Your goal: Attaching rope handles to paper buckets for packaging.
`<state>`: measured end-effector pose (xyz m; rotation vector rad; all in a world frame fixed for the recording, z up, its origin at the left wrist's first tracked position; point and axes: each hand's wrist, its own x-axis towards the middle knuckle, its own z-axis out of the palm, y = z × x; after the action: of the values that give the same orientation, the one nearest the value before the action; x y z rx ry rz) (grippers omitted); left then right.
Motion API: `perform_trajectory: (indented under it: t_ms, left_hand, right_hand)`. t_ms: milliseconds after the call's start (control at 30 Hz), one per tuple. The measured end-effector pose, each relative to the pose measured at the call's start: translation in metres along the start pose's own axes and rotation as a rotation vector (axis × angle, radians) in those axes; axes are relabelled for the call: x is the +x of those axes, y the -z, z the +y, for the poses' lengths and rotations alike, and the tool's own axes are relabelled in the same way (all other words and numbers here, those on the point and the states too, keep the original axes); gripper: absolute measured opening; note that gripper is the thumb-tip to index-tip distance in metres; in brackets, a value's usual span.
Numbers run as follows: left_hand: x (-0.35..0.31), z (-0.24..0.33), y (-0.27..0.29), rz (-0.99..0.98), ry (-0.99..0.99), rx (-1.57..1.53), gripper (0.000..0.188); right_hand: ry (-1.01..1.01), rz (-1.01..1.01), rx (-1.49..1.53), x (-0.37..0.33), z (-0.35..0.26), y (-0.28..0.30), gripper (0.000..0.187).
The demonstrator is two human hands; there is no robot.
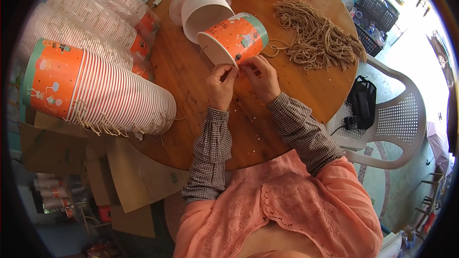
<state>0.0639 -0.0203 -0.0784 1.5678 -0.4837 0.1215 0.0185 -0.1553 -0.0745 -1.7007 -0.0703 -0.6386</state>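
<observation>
Where the fingertips meet, both hands work at one rim. The left hand [221, 88] holds thumb and fingers narrow, pinching the rim of an orange, green-based, white-lined paper bucket [241, 38]. The right hand [262, 77] is likewise pinched narrow on the rim, just beside the left; whether cord also lies between these fingertips, cannot tell. Bucket lies tilted over the round brown wooden table [287, 100], mouth toward lower left. Markings: dark lettering near the rim, small cartoon figures on the orange wall. A loop of tan cord [277, 50] shows behind the right hand; farther right, a loose heap of tan twisted twine [318, 33]. Beyond the bucket, a white open-mouthed round tub [205, 12]. At left, a long nested stack of orange-and-white paper buckets [124, 88], cord ends along its lower side; its end bucket bears a printed skeleton. Brown cardboard box [143, 177] below: small printed mark, too faint to read.
</observation>
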Motion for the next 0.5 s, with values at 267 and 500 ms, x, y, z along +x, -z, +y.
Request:
perform_trajectory:
  t_ms: [267, 500]
  left_hand:
    - [-0.005, 0.007, -0.005, 0.221, -0.311, 0.312, 0.009]
    - [-0.004, 0.020, -0.005, 0.415, -0.669, 0.642, 0.008]
  right_hand:
    - [-0.076, -0.053, 0.043, -0.004, 0.005, -0.004, 0.019]
    - [-0.215, -0.018, 0.173, 0.002, 0.008, -0.003, 0.020]
